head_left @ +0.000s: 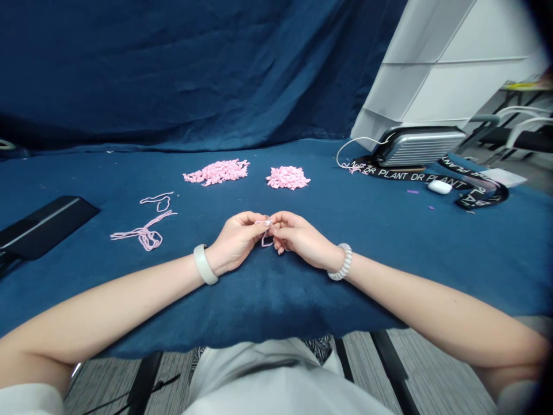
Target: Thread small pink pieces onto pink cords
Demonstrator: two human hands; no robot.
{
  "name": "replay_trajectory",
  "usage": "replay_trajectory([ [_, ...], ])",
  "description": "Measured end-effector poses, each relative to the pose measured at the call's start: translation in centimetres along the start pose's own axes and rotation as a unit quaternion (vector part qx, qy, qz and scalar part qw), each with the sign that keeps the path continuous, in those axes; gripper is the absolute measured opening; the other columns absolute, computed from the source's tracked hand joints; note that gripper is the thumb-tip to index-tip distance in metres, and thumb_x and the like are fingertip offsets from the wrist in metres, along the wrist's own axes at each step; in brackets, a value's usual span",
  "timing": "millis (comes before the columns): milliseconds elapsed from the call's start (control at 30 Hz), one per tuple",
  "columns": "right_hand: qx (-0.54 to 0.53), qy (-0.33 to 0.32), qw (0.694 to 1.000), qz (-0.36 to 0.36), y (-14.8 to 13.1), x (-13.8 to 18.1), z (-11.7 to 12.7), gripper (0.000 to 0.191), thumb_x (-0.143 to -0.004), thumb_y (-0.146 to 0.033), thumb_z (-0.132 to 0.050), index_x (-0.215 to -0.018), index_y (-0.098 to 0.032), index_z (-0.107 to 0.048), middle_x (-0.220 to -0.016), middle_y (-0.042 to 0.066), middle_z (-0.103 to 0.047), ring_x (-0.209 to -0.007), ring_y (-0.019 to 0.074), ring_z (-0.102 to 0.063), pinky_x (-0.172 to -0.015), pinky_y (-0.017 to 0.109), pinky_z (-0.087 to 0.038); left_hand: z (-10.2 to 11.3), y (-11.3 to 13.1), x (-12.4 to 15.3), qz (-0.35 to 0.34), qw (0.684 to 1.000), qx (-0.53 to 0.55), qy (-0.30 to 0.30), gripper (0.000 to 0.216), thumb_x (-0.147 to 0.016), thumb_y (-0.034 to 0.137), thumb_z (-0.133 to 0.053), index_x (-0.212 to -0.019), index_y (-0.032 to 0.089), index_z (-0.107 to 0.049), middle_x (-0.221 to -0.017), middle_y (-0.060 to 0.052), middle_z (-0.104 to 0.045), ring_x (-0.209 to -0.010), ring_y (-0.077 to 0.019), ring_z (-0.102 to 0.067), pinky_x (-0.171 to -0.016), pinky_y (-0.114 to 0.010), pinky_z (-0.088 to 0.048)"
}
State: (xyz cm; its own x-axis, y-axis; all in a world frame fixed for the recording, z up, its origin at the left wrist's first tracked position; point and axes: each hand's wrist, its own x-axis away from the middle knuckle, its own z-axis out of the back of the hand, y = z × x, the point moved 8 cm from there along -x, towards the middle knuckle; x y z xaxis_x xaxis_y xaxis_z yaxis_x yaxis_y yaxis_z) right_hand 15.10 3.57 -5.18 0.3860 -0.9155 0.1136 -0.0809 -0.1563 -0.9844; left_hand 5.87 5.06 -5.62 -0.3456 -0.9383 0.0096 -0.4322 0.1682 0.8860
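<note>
A short length of pink yarn [266, 241] is pinched between my two hands, and a small loop of it hangs below the fingertips. My left hand [239, 239], with a pale band at the wrist, grips it between thumb and forefinger. My right hand [299, 237], with a coiled bracelet at the wrist, holds it from the other side, fingertips touching those of the left. Fingers partly hide the yarn, so I cannot make out any knot. Beyond the hands lie two piles of knotted pink yarn pieces, a wider left pile [218, 172] and a compact right pile [287, 177].
Loose pink yarn strands [147, 235] and a smaller strand [161, 200] lie at left, near a black flat object [47, 227]. At right are a silver ridged case [423, 147], a black lettered strap [401, 176] and a white earbud case [439, 187]. Blue cloth [367, 242] covers the table.
</note>
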Motion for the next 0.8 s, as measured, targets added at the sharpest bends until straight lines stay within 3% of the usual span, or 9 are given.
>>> replay_trajectory([
  [400, 0.270, -0.027, 0.959, 0.081, -1.3, 0.0, -0.7, 0.020, -0.084, -0.029, -0.051, -0.073, -0.013, -0.056, -0.067, -0.001, -0.053, -0.056, 0.0068, -0.041, -0.054, 0.021, -0.033, 0.3, -0.2, -0.3, 0.023, 1.000, 0.006, 0.008, 0.015, -0.065, 0.014, -0.075, -0.061, 0.012, -0.061, -0.066, 0.000, -0.064, -0.062, -0.0101, -0.060, -0.060, -0.023, -0.045],
  [533, 0.276, -0.035, 0.956, 0.091, -1.3, -0.1, -0.7, 0.026, -0.086, -0.030, -0.047, -0.068, -0.013, -0.056, -0.058, -0.003, -0.048, -0.052, 0.0065, -0.038, -0.053, 0.021, -0.031, 0.2, -0.2, -0.4, 0.022, 1.000, 0.016, -0.001, 0.014, -0.066, 0.014, -0.074, -0.061, 0.012, -0.061, -0.063, 0.000, -0.064, -0.058, -0.0099, -0.059, -0.056, -0.023, -0.045],
  [800, 0.249, -0.063, 0.966, 0.041, -1.2, 0.3, -1.0, 0.026, -0.088, -0.027, -0.042, -0.070, -0.014, -0.054, -0.055, -0.004, -0.046, -0.048, 0.0067, -0.042, -0.051, 0.020, -0.035, 0.0, -0.2, -0.3, 0.034, 0.999, 0.011, -0.002, 0.015, -0.067, 0.017, -0.073, -0.061, 0.012, -0.060, -0.070, -0.002, -0.066, -0.060, -0.0123, -0.059, -0.056, -0.027, -0.047],
])
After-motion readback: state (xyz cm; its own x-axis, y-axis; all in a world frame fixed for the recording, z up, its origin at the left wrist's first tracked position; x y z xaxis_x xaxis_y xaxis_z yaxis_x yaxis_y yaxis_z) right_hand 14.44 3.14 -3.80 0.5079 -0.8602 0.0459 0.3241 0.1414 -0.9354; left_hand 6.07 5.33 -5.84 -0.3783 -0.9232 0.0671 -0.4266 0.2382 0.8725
